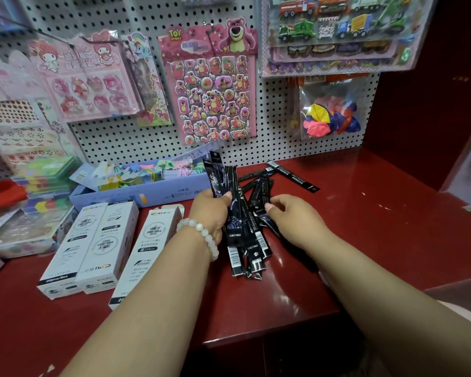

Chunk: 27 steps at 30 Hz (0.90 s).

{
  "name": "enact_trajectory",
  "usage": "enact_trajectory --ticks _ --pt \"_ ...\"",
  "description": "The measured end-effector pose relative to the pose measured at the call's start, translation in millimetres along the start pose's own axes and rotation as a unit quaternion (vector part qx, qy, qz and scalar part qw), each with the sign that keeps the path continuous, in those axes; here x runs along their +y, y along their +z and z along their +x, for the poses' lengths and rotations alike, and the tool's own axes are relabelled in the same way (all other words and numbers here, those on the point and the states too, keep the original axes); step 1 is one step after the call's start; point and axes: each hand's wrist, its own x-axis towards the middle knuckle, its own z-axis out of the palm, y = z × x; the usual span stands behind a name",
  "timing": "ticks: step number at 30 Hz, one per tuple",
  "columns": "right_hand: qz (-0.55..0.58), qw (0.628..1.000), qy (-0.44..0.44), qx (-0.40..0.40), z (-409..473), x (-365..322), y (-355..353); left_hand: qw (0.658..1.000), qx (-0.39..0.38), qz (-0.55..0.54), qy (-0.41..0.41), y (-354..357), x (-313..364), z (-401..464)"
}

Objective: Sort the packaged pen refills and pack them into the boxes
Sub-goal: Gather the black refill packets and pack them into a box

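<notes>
- Left hand (212,210): grip clenched round a bundle of black refill packets (235,227), thumb across the front. Bundle stands steeply tilted, long axis running away from the person, top ends up toward the pegboard (125,137), barcode ends fanning out near the counter (351,227).
- Right hand (291,216): fingers curled down among the loose packets (259,198) lying on the counter just right of the bundle. Fingertips touch them; whether one is already pinched I cannot tell, since the fingers cover the contact.
- More stray packets (294,175) lie flat farther back and to the right, long axes angled across the counter, well apart from either hand.
- Three white boxes (93,240) lie flat on the counter left of the left forearm. The nearest one (154,246) is just beside the wrist, its far flap open, long axis roughly parallel to the bundle.
- Key relation: loose packets sit right of the bundle, directly under the right hand; the open box sits left of it. Judged: the right hand is nearer for gathering, the left for loading.
- Stage (judged): gathering not finished; nothing visibly in a box yet.
- Risk (judged): the fanned lower ends may snag at the box mouth unless squared first.
- Also present: a blue tray of paper goods (136,194) behind the boxes; sticker sheets (212,88) on the pegboard.
</notes>
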Motion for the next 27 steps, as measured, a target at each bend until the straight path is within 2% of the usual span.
enact_trajectory --ticks 2,10,12,16,21,25,27 --pt "-0.008 0.998 -0.049 0.026 -2.7 -9.2 1.6 1.000 -0.019 -0.016 0.012 -1.4 0.9 -0.6" --pt "0.171 0.978 -0.116 0.000 -4.6 -64.5 8.6 0.987 -0.088 -0.058 0.119 -18.2 22.7 -24.9" --pt "0.236 0.964 -0.118 -0.013 -5.7 -77.6 7.2 0.982 -0.096 -0.059 0.150 -25.3 28.5 -28.1" --pt "0.388 0.913 -0.127 -0.024 -14.4 -85.5 17.1 0.971 -0.100 -0.027 0.214 -36.1 26.2 -39.0" --pt "0.458 0.883 -0.083 -0.066 -19.4 -68.7 49.3 0.963 -0.108 0.038 0.243 -41.1 0.5 -50.9" --pt "0.530 0.840 -0.081 -0.081 -22.4 -67.9 47.9 0.962 -0.109 0.039 0.246 -40.3 -10.8 -53.8" --pt "0.538 0.833 -0.091 -0.087 -18.9 -63.2 46.6 0.959 -0.116 0.056 0.251 -41.4 -15.6 -51.7"
